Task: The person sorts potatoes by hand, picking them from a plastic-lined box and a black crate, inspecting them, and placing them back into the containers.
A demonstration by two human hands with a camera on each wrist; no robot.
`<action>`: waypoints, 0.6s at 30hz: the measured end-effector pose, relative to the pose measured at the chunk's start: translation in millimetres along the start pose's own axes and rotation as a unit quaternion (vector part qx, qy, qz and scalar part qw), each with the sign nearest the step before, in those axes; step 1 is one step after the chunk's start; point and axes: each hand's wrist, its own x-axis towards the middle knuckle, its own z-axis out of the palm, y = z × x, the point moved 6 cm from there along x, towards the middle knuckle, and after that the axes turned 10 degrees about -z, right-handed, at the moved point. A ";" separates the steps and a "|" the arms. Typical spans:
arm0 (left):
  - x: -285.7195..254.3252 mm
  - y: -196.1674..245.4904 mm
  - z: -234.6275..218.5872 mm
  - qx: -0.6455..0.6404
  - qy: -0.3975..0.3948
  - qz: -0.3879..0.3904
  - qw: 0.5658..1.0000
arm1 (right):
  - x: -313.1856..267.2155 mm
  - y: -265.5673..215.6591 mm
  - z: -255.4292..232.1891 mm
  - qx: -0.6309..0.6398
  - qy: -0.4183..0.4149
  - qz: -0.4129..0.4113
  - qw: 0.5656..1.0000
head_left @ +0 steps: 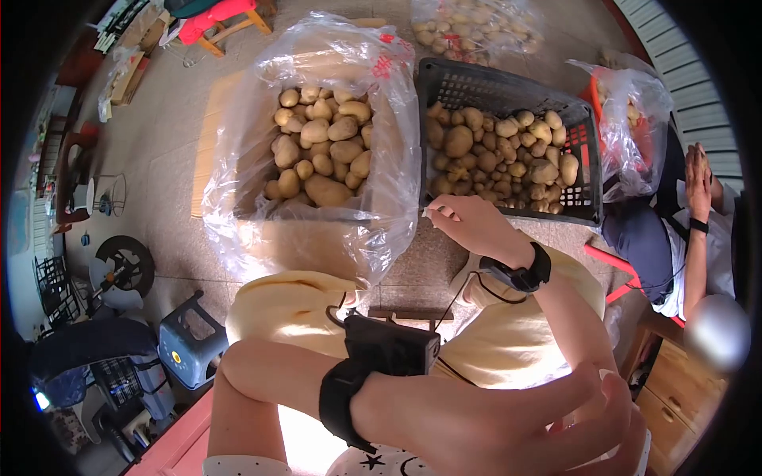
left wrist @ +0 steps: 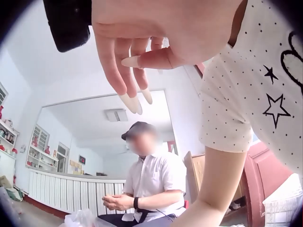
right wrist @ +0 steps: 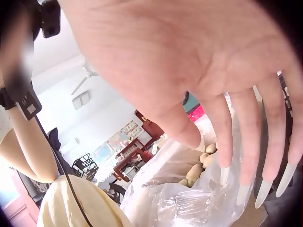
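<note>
My right hand (head_left: 480,228) hovers at the near edge of a black plastic crate (head_left: 520,77), beside the corner of a cardboard box lined with a clear plastic bag (head_left: 394,170). Its long-nailed fingers (right wrist: 249,142) hang loosely extended in the right wrist view and hold nothing. Larger potatoes (head_left: 317,147) lie in the lined box; mostly smaller potatoes (head_left: 496,155) lie in the crate. Low in the head view, my left hand (head_left: 524,432) crosses over my body and overlaps my right arm. In the left wrist view its fingers (left wrist: 124,71) are relaxed, with nothing in them.
Another bag of potatoes (head_left: 476,32) lies behind the crate. To the right stands a red container covered by a clear bag (head_left: 633,135), near a seated person (head_left: 651,246). A blue stool (head_left: 190,341) is at the left, and a small black device (head_left: 390,346) with cables sits at my lap.
</note>
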 end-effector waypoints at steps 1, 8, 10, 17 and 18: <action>4.5 -1.2 -2.8 -0.015 0.062 -0.065 0.996 | -1.9 1.3 0.1 0.001 0.000 0.005 1.000; 13.8 -16.8 -13.8 0.018 0.180 -0.083 0.980 | -5.2 -7.9 -4.6 0.008 -0.002 0.003 1.000; 12.5 -10.5 -9.7 0.080 0.039 0.000 0.996 | -5.4 -11.8 -0.2 0.006 -0.009 -0.008 1.000; 15.3 6.7 -6.6 0.105 -0.010 -0.117 0.988 | -6.1 -12.2 -1.1 0.018 -0.004 -0.007 1.000; 12.4 6.3 -5.8 0.110 -0.012 -0.118 0.987 | -4.6 -11.7 1.2 0.012 -0.001 -0.009 1.000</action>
